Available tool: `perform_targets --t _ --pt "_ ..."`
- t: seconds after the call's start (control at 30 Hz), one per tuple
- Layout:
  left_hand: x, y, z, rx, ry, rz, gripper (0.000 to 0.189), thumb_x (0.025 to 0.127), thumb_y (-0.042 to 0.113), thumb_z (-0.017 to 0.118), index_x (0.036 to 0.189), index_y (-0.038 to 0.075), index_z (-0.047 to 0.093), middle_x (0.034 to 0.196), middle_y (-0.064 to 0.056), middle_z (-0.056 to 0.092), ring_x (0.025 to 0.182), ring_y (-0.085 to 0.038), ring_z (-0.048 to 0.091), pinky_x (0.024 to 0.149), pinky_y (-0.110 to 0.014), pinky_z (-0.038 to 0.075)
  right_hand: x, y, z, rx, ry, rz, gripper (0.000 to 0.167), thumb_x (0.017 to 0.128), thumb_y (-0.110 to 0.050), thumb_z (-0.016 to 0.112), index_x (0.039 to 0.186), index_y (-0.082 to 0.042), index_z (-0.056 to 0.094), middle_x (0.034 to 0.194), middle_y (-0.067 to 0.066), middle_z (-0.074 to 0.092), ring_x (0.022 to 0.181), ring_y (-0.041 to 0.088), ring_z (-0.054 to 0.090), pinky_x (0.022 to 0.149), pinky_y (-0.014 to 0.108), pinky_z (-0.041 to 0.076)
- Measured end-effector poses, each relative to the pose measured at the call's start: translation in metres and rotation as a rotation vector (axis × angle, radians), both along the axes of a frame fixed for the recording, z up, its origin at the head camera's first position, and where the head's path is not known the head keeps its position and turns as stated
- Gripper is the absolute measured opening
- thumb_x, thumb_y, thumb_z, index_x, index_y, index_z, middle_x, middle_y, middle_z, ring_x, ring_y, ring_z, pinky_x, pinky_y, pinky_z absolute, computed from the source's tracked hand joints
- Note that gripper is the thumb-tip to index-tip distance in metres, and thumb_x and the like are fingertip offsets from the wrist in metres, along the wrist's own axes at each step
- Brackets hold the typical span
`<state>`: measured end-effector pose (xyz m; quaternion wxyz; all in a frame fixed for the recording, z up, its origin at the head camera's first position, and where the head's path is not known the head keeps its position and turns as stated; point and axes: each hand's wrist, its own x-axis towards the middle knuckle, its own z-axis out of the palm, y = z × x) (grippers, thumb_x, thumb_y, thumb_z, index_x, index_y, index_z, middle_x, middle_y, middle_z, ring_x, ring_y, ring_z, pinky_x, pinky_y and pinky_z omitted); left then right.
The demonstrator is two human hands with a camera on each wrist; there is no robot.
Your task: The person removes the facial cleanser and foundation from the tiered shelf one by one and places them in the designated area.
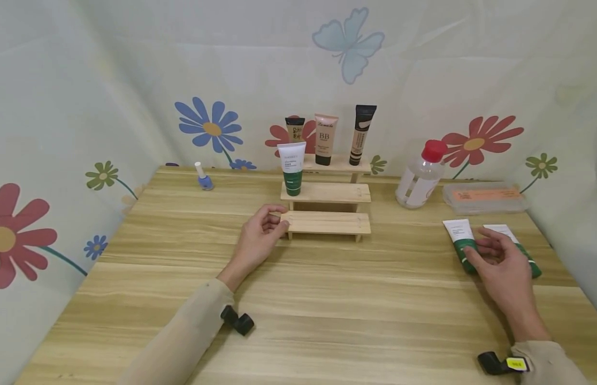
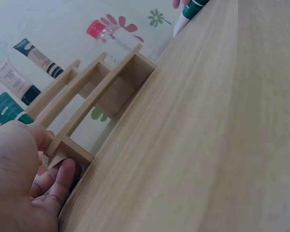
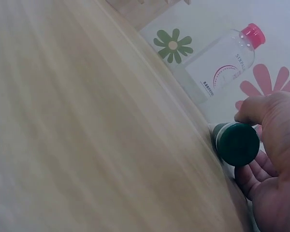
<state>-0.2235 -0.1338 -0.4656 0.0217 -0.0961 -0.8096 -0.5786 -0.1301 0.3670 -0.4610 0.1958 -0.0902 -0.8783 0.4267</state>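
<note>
At the left end of a three-step wooden display stand (image 1: pixel 327 222), my left hand (image 1: pixel 259 236) grips the lowest step, its thumb and fingers around the end. My right hand (image 1: pixel 507 270) pinches a white and green squeeze tube (image 1: pixel 459 231) that lies on the table, thumb on the near side; its green cap (image 3: pixel 238 144) faces the right wrist camera. A second white and green tube (image 1: pixel 529 258) lies just right of it, partly hidden by that hand. On the middle step stands another such tube (image 1: pixel 292 167), cap down.
The top step bears a BB cream tube (image 1: pixel 324 140), a black and beige tube (image 1: pixel 361 136) and a black-topped tube (image 1: pixel 295 126). Right of the stand are a red-capped clear bottle (image 1: pixel 421 176) and a flat plastic case (image 1: pixel 486 197). Blue nail polish (image 1: pixel 205 182) stands at left.
</note>
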Motion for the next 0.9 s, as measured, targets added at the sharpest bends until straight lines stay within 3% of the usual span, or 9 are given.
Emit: perform_targets --t 0.47,0.7,0.9 --pt "0.002 0.000 0.002 -0.001 -0.008 0.002 0.028 0.109 0.023 0.074 0.137 0.018 0.070 0.110 -0.011 0.075 0.097 -0.024 0.074 0.084 -0.024 0.060 0.002 -0.001 0.002 0.026 -0.035 -0.063 0.058 0.106 -0.017 0.076 0.158 -0.002 0.055 0.131 0.010 0.063 0.104 -0.012 0.054 0.082 0.001 0.044" --pt "0.001 0.000 0.001 -0.002 -0.006 0.002 0.028 0.109 0.024 0.075 0.137 0.019 0.070 0.110 -0.011 0.075 0.097 -0.024 0.074 0.084 -0.025 0.060 0.000 -0.003 0.007 -0.015 -0.042 -0.125 0.062 0.106 -0.020 0.075 0.163 -0.012 0.052 0.138 0.004 0.061 0.112 -0.010 0.053 0.087 0.005 0.043" --pt "0.000 0.000 0.000 -0.006 -0.006 0.005 0.027 0.109 0.023 0.075 0.136 0.021 0.070 0.109 -0.009 0.075 0.098 -0.023 0.074 0.085 -0.026 0.061 0.000 -0.007 0.012 -0.125 0.039 -0.215 0.062 0.102 -0.014 0.075 0.160 -0.021 0.056 0.141 -0.005 0.063 0.122 -0.003 0.056 0.096 0.014 0.040"
